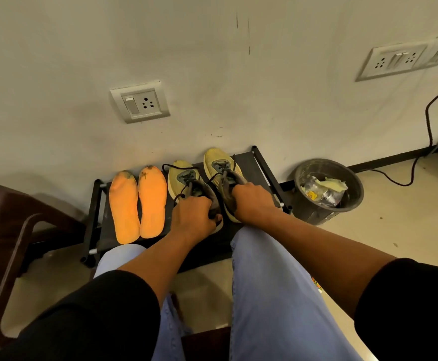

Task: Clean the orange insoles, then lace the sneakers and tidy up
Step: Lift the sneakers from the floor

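Note:
Two orange insoles (137, 204) lie side by side, toes toward the wall, on the left half of a low black shoe rack (250, 162). To their right stand two yellow sneakers with dark laces. My left hand (193, 217) grips the heel collar of the left sneaker (180, 175). The heel of the right sneaker (216, 160) sits in the grip of my right hand (255, 204). Both sneakers point at the wall, with loose lace loops over their tongues.
A black waste bin (327, 191) with wrappers stands right of the rack. A dark plastic chair (9, 230) is at the left. Wall sockets (140, 101) and a black cable (431, 121) are on the wall. My knees in light jeans fill the foreground.

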